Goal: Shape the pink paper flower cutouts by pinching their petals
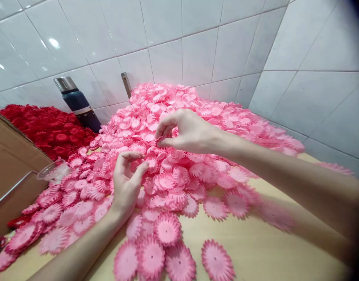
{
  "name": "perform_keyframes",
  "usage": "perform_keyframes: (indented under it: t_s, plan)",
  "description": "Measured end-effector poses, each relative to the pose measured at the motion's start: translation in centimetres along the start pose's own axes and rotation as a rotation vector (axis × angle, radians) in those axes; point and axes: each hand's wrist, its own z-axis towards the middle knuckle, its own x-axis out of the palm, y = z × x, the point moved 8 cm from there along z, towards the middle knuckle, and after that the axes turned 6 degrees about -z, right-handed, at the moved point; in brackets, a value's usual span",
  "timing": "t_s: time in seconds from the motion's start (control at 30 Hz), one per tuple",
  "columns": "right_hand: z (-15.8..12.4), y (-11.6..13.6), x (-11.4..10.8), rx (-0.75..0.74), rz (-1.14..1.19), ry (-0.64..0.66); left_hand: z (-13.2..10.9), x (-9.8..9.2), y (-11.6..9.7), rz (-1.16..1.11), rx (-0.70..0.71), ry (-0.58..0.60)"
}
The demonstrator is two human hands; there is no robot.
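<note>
- The left hand [126,181] is half curled, palm turned inward, with a gap between the thumb and the bent fingers; I see nothing gripped in it.
- The right hand [179,132] reaches further forward, its thumb and fingertips brought close together. A bit of pink shows at the tips, but from here I cannot tell whether it is pinched or simply lies behind.
- Pink discs [166,181], fringed all round, heap up under and beyond both hands, climbing highest past the right one. Many have a small dark hole in the middle.
- Nearer than the hands the heap thins out: a few discs overlap in a cluster, and a lone disc [217,260] lies just right of them.
- The pale counter [255,246] shows bare below the right forearm.
- Red discs [50,130] make a second pile, off to the left and beyond the left hand.
- A dark bottle [81,107] with a metal cap leans between the red and pink piles, beyond the left hand.
- Left of that hand there's a clear cup [54,171], tilted, beside a cardboard box [16,156].
- Behind everything, past the hands, stands a tiled wall [179,43].
</note>
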Motion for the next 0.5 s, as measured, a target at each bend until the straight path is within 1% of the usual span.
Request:
perform_keyframes:
  t_s: [0.1,0.2,0.37,0.5]
  plan:
    - [-0.1,0.4,0.7,-0.009,-0.049,0.062,-0.1,0.0,0.1,-0.039,-0.012,0.011]
    - [-0.3,0.7,1.5,-0.027,-0.042,0.108,-0.1,0.0,0.2,-0.083,-0.024,0.025]
    - [-0.4,1.0,2.0,-0.079,-0.028,0.074,-0.1,0.3,0.3,-0.126,-0.039,0.054]
    - [-0.7,1.5,2.5,-0.126,-0.009,0.079,-0.3,0.7,0.3,-0.148,-0.050,0.082]
